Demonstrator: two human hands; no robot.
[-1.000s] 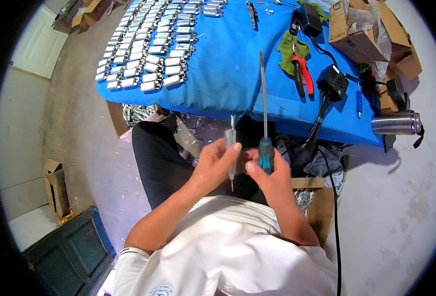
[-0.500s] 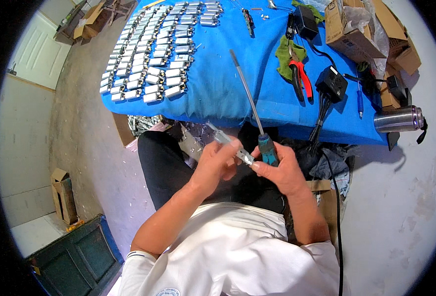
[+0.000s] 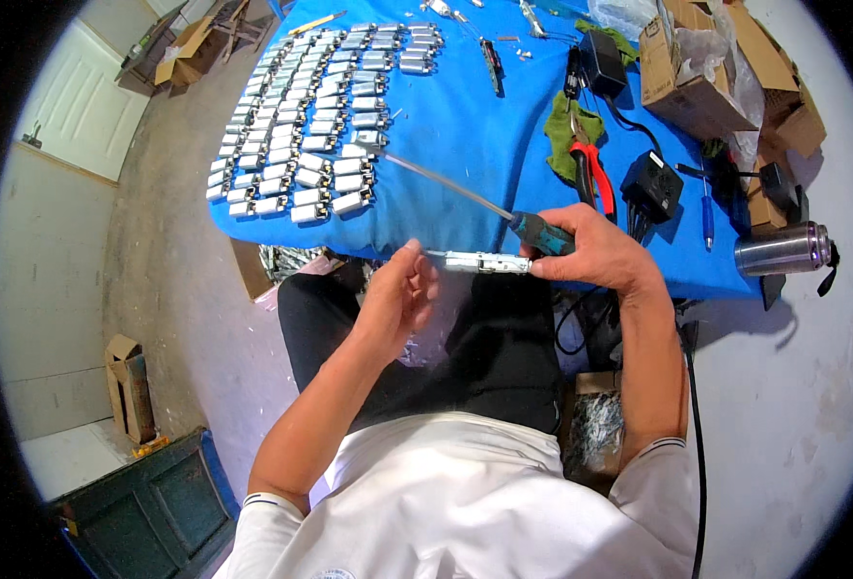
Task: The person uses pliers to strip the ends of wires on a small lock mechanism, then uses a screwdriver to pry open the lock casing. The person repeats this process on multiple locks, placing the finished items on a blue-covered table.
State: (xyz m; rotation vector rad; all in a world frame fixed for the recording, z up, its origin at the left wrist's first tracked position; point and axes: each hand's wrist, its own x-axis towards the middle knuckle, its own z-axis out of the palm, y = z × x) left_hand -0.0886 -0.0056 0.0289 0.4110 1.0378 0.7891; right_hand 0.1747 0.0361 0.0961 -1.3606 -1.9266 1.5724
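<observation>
My right hand (image 3: pixel 595 249) is closed round the dark teal handle of a screwdriver (image 3: pixel 460 191), its long shaft pointing up and left over the blue cloth. The same hand's thumb and fingers also grip the right end of a slim white-and-metal part (image 3: pixel 484 262), which lies level just in front of the table edge. At that part's thin left end, the thumb and fingertips of my left hand (image 3: pixel 402 291) are pinched together, the other fingers curled. Rows of small silver rectangular metal pieces (image 3: pixel 301 125) with dark ends cover the table's left side.
Red-and-black pliers (image 3: pixel 592 174) rest on a green cloth (image 3: pixel 561 135). Right of them are a black adapter box (image 3: pixel 651 186), a blue pen (image 3: pixel 707 214) and a steel flask (image 3: pixel 782 249). Cardboard boxes (image 3: pixel 694 87) stand at the far right. A black cable (image 3: pixel 697 425) hangs beside my right arm.
Both hands have risen toward the table edge. The slim part has swung level, its right end in my right hand. The screwdriver's shaft has tilted over to the left.
</observation>
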